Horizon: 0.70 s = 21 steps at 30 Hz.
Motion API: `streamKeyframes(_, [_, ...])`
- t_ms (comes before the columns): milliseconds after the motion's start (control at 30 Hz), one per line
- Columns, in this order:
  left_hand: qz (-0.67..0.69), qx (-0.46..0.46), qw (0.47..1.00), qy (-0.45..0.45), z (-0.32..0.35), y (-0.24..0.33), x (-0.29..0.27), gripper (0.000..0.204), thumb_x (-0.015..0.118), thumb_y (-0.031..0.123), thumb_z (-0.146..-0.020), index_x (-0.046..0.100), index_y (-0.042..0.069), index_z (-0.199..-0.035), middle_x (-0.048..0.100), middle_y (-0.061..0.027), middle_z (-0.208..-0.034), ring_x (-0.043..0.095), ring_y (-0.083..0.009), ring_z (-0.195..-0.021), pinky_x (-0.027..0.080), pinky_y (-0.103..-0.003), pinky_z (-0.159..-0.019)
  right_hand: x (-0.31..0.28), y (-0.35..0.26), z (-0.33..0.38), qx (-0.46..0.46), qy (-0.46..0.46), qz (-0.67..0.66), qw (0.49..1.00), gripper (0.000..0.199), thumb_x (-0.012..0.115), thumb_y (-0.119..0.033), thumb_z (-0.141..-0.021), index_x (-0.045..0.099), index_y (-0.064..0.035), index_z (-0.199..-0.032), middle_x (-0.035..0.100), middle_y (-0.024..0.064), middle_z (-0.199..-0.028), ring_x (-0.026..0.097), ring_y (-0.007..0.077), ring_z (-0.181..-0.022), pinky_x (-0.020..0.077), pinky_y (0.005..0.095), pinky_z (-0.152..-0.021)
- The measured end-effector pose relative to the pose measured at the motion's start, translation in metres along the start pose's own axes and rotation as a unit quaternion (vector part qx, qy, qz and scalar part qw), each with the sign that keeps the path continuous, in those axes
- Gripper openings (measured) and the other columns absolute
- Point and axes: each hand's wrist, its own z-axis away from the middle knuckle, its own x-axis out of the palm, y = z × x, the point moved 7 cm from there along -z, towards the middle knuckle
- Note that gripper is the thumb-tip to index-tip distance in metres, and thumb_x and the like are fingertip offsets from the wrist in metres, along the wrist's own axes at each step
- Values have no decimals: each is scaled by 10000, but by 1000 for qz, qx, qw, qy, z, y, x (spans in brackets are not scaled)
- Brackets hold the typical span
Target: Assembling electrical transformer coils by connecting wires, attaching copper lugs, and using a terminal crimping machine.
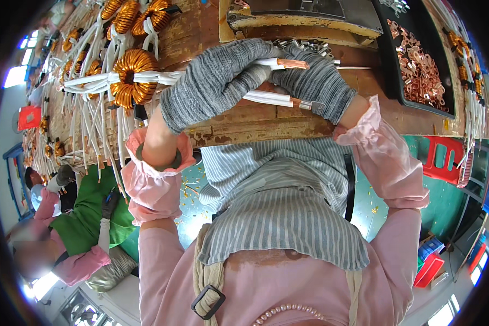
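Observation:
My left hand (pixel 214 81), in a grey knitted glove, is closed around white-sleeved cables. One cable (pixel 264 62) ends in bare copper strands (pixel 293 64) that reach across my right hand. Below it, a second white cable (pixel 269 98) has a silvery lug (pixel 305 104) at its copper end, beside the right glove. My right hand (pixel 315 79), gloved alike, is curled close to the left one; its fingertips are partly hidden, so what they hold is unclear. Left of my hands, the cables run to a copper-wound ring coil (pixel 133 77) on the wooden table (pixel 244 127).
Silvery lugs (pixel 318 48) lie behind my right hand, before a worn metal block (pixel 304 22). A black tray (pixel 394 81) of copper lugs (pixel 418 68) sits right. More coils (pixel 126 16) crowd the left. A co-worker in a green apron (pixel 95 209) is at left; a red stool (pixel 443 157) is right.

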Motion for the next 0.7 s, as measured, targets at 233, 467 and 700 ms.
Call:
streamKeyframes(233, [116,-30,993,-15,-15,-10,8,277,545,157,-843,536,14,-1079,602,-100,-990,585,-192,-891,464,-284,-793,-69,22,59,-179,300,-420,838,242,575,-237,-819,570,-39,-958,567,27,-730,530,140,-593,424,245,-511])
streamKeyframes(467, [187,-38,982,-3,-23,-7,12,240,542,126,-840,553,14,-1053,604,-90,-970,572,-173,-912,457,-269,-805,-54,22,85,-83,201,-647,731,280,593,-248,-820,609,-31,-996,578,33,-716,515,82,-609,419,199,-519])
streamKeyframes(700, [139,-43,989,13,-25,-3,10,226,482,138,-870,583,19,-1035,617,-60,-943,565,-127,-881,438,-241,-791,-54,10,88,-113,232,-625,736,236,598,-159,-808,610,-23,-1001,620,56,-815,558,98,-696,454,220,-594])
